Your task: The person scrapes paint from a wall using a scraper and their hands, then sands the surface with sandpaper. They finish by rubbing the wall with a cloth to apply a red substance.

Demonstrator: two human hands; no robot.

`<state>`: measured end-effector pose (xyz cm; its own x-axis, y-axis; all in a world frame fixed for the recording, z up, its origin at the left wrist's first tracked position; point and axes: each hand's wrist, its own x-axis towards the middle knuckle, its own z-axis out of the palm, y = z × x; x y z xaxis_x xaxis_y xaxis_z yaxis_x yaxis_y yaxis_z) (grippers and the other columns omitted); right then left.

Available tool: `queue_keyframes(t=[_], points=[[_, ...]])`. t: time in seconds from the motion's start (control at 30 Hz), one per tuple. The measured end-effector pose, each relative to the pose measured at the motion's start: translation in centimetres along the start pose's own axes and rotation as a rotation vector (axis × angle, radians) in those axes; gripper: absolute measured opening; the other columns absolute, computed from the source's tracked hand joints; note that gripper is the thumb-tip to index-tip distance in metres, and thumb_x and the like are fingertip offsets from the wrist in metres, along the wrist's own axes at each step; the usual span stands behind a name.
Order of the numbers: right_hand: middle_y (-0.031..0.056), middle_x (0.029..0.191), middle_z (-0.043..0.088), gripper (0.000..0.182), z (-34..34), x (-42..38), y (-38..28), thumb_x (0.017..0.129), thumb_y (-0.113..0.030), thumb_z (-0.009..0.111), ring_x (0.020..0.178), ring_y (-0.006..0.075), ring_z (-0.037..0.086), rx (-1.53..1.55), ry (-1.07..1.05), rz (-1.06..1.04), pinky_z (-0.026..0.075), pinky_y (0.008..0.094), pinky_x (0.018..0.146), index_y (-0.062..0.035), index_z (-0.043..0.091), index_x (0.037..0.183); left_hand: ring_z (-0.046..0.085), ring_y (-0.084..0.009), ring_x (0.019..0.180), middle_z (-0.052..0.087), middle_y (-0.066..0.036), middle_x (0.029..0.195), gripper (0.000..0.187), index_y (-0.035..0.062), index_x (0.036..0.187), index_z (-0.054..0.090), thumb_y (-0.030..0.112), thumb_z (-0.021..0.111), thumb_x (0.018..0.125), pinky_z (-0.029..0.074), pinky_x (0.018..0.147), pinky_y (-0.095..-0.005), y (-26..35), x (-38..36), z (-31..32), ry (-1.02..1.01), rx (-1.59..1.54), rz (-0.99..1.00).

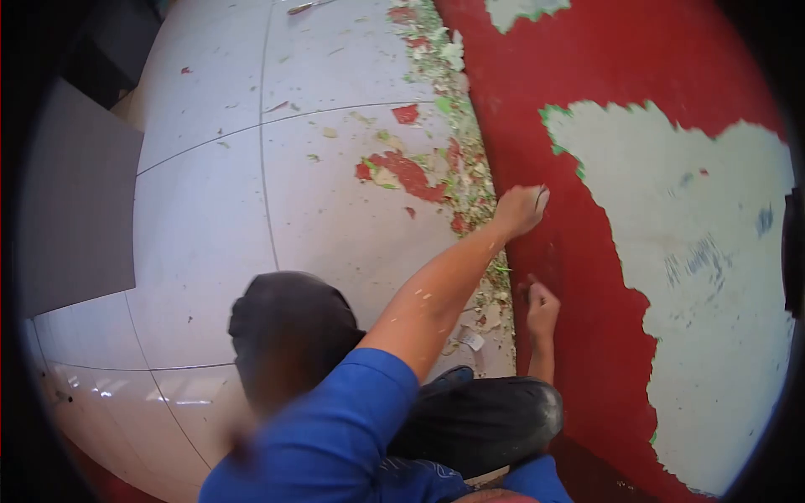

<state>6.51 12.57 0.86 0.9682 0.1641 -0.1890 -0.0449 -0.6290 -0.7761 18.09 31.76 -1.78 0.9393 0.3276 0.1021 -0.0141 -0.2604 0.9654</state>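
Note:
My left hand [521,210] is closed in a fist at the red painted surface [579,268], arm stretched out from a blue sleeve. A thin dark edge shows at its fingertips, too small to name. Lower down, my right hand [543,308] is held near the same red surface with its fingers curled in; whatever it may hold is hidden and blurred. Right of both hands, a pale bare patch [696,268] with a ragged, green-edged outline breaks the red coating.
Peeled flakes [482,189] lie along the base of the red surface. Larger red scraps [411,176] are on the white tiled floor [201,218]. A grey panel [84,201] stands at left, and a thin tool [309,7] lies at the top. My dark-clad knees [478,419] are below.

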Motion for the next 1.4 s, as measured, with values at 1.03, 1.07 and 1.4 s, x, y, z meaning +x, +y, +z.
queue_keyframes(t=[1.03,1.07,1.4], points=[[0.0139,0.120,0.064,0.040,26.6,15.7,-29.3,0.099,-0.015,0.058,0.105,0.0185,0.066,0.457,-0.934,0.003,0.055,0.0337,0.091,0.0061,0.055,0.132,0.063,-0.0129,0.090,0.066,-0.004,0.095,0.016,0.0062,0.099,0.062,0.020,0.068,0.094,0.053,0.079,-0.0294,-8.4,-0.6,-38.0,-0.033,-0.581,-0.381],[0.0139,0.120,0.064,0.040,27.8,15.7,-29.3,0.099,-0.015,0.058,0.105,0.0185,0.066,0.477,-0.958,-0.005,0.055,0.0337,0.091,0.0061,0.055,0.132,0.063,-0.0129,0.090,0.066,-0.004,0.095,0.016,0.0062,0.099,0.062,0.020,0.068,0.094,0.053,0.079,-0.0294,-7.9,-0.9,-39.1,-0.014,-0.556,-0.387],[0.0059,0.097,0.069,0.022,31.4,17.0,-27.3,0.094,-0.009,0.061,0.083,0.0125,0.067,0.741,-1.011,0.375,0.054,0.0263,0.076,0.0030,0.066,0.112,0.067,-0.0184,0.085,0.068,-0.011,0.091,0.046,0.0022,0.099,0.068,0.048,0.063,0.094,0.056,0.069,-0.0332,-5.8,5.6,-44.5,-0.512,0.375,-0.634]])
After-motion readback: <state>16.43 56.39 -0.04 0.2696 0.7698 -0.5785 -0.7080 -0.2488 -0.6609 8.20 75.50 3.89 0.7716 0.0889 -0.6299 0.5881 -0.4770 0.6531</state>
